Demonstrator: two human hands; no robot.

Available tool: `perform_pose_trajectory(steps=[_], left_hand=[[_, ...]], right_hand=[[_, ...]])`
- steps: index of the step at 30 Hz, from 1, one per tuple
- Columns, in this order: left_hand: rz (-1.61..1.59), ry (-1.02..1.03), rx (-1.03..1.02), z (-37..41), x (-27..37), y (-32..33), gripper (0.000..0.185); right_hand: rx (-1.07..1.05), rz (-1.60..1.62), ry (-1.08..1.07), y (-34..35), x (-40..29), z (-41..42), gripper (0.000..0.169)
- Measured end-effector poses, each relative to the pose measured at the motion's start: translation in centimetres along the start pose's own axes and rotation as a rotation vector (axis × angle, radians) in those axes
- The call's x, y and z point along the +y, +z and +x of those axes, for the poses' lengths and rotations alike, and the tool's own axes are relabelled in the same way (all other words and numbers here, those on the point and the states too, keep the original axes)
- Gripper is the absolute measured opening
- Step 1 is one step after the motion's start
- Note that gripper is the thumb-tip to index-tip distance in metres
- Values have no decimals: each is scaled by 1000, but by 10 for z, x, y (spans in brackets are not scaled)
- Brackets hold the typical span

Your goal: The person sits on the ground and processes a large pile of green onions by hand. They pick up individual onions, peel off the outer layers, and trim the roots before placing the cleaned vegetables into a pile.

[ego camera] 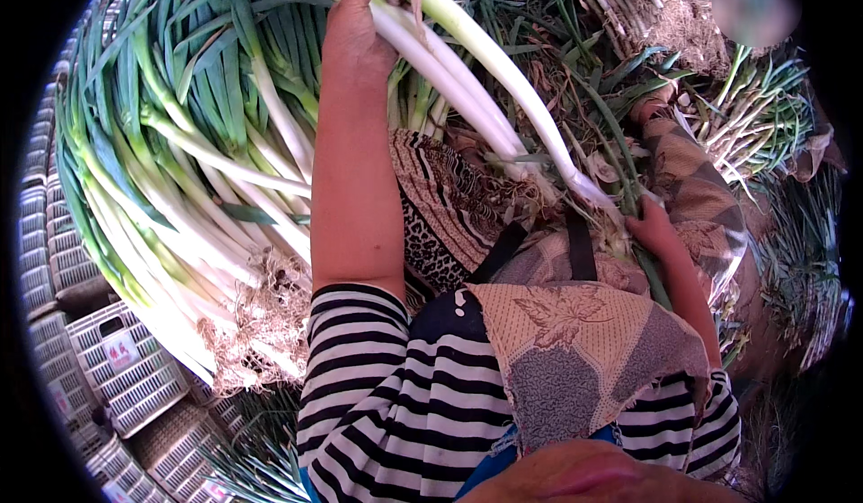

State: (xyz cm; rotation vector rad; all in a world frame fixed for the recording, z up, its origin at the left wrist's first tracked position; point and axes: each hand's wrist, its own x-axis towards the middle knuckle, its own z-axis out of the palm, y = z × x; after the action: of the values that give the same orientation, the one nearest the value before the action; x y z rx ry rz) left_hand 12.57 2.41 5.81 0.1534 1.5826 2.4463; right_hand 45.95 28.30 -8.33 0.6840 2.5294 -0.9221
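My left hand is closed around the green upper part of several long scallions, near the top middle. Their white stalks slant down to the right, across my lap. Root ends with soil and brown fibres lie near my right hand, whose fingers are at a green leaf beside the stalks; whether they grip it cannot be told. A patterned cloth covers my chest and lap. Left of my left forearm is a large pile of scallions, with white stalks and matted roots towards me.
Slatted plastic crates are stacked along the left edge. Loose leaves and peelings litter the ground ahead. More scallion bundles lie at the upper right and right. Thin dark green leaves show at the lower left.
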Motion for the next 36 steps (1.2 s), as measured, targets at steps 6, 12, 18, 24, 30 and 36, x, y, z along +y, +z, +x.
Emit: perform_pose_trajectory(steps=[6,12,18,24,30,36], left_hand=[[-242,-80,-94,-14,-11,20,27],[-344,-129,-454,-9,-29,38,63],[-1,-84,-138,-3,-32,34,43],[-78,-141,-206,-6,-33,35,32],[-211,-363,-336,-7,-46,44,25],[-75,-313,-38,-19,-38,60,27]], right_hand=[[95,535,-249,-43,-67,33,36],[-216,808,-615,-51,-190,12,34],[292,186,-530,-42,-206,5,30],[352,541,-668,-42,-207,47,38],[-54,1196,-438,-85,-258,96,21],[-26,1721,-243,-51,-210,114,28]])
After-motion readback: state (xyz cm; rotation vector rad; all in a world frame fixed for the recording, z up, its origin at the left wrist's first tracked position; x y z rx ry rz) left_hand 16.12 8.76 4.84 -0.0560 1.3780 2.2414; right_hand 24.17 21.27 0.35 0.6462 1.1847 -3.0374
